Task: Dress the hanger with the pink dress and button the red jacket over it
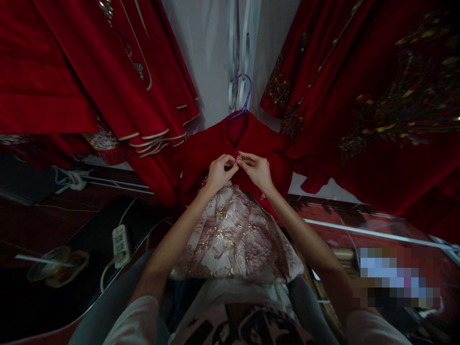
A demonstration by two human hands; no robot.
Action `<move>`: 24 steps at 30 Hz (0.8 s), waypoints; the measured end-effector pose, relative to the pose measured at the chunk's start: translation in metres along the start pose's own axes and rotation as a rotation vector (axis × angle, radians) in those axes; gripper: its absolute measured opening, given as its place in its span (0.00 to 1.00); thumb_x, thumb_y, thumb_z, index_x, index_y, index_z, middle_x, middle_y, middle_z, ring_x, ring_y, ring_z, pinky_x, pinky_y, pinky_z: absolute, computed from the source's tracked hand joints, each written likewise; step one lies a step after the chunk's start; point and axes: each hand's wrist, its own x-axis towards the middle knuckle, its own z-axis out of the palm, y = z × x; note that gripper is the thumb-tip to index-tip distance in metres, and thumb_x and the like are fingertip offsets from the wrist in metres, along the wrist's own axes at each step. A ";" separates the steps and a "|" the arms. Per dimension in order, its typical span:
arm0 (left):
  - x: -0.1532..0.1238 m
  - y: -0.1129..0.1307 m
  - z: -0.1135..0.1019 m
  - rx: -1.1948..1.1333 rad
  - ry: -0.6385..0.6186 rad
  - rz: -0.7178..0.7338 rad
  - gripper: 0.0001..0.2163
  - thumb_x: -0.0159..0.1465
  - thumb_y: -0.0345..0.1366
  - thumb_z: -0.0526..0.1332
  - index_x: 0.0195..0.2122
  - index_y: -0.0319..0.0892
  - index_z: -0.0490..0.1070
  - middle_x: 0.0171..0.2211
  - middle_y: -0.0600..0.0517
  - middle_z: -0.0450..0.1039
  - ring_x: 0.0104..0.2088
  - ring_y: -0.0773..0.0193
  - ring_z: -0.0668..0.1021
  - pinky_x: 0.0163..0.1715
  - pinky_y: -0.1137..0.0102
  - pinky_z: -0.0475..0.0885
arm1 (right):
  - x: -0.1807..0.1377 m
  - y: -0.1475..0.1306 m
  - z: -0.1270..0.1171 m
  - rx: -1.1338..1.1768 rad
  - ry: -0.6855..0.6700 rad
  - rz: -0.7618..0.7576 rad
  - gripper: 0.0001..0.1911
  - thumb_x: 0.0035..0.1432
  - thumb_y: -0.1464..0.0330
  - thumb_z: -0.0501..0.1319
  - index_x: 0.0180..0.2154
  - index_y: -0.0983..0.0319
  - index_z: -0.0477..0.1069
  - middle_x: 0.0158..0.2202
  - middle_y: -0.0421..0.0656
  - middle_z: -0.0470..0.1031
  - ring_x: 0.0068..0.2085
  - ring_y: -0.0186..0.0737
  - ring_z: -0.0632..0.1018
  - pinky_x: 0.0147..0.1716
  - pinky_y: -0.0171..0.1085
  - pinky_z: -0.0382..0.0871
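A red jacket (pixel 206 139) with an open collar hangs in front of me on a blue-purple hanger (pixel 247 96). At the middle of its front, just below the collar, my left hand (pixel 220 173) and my right hand (pixel 257 170) meet at the fingertips. A small, shiny ornate button (pixel 239 157) shows in my right hand's pinch. My left thumb and forefinger close on the jacket's front edge right beside it; the exact hold is partly hidden. Below the hands, a pale pink brocade skirt (pixel 233 230) with gold patterning spreads towards my lap.
Red garments (pixel 143 96) with pale trim hang at the left, and embroidered red garments (pixel 359 110) at the right. A white power strip (pixel 121 247) and a clear plastic bowl (pixel 53 266) rest on a black surface at the lower left. White rack bars (pixel 370 232) run low.
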 end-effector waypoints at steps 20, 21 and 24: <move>-0.011 -0.002 0.032 0.031 0.349 -0.152 0.08 0.62 0.41 0.61 0.35 0.43 0.66 0.33 0.51 0.69 0.33 0.66 0.72 0.36 0.71 0.68 | -0.013 0.027 0.010 0.072 0.035 -0.063 0.24 0.54 0.61 0.61 0.52 0.56 0.58 0.45 0.44 0.69 0.40 0.36 0.74 0.41 0.37 0.71; -0.016 -0.004 0.036 -0.013 0.332 -0.188 0.09 0.63 0.43 0.60 0.35 0.43 0.66 0.33 0.51 0.70 0.34 0.66 0.73 0.36 0.71 0.69 | -0.021 0.030 0.006 0.030 0.022 -0.059 0.26 0.54 0.60 0.62 0.52 0.56 0.57 0.44 0.44 0.69 0.38 0.36 0.74 0.37 0.36 0.71; -0.033 -0.006 0.045 -0.126 0.273 -0.282 0.12 0.67 0.45 0.53 0.40 0.43 0.68 0.38 0.49 0.73 0.38 0.66 0.75 0.39 0.71 0.70 | -0.041 0.034 -0.012 -0.159 -0.085 -0.026 0.25 0.53 0.58 0.65 0.48 0.59 0.58 0.35 0.40 0.69 0.30 0.33 0.72 0.28 0.33 0.67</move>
